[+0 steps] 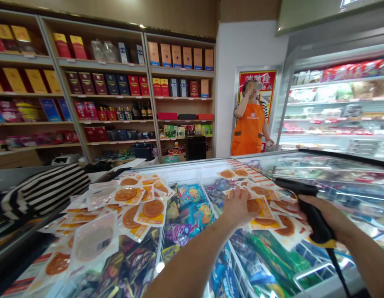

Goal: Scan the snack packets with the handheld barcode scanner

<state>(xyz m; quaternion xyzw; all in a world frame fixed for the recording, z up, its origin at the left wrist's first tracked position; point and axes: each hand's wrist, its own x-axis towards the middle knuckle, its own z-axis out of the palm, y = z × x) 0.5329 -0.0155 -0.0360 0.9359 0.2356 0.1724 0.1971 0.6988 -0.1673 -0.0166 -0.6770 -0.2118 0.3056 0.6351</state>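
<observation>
My left hand [239, 207] lies on flat clear packets, its fingers stretched forward and its thumb beside an orange-labelled packet [260, 207] that shows a round brown slice of food. In my right hand [324, 215] is a black handheld barcode scanner [317, 219] with yellow trim and a cord hanging down. Its head points left over the right-hand pile of packets [286, 225]. More such packets [153, 208] are spread over the left side of the glass lid, some turned with their clear backs [95, 238] up.
Under the glass of the chest freezer [207, 164] are bagged goods in wire baskets [162, 244]. Striped cloth [51, 188] lies at the left edge. A person in an orange apron [248, 126] stands beyond. Shelves of boxes [179, 72] and a lit fridge [337, 101] line the back.
</observation>
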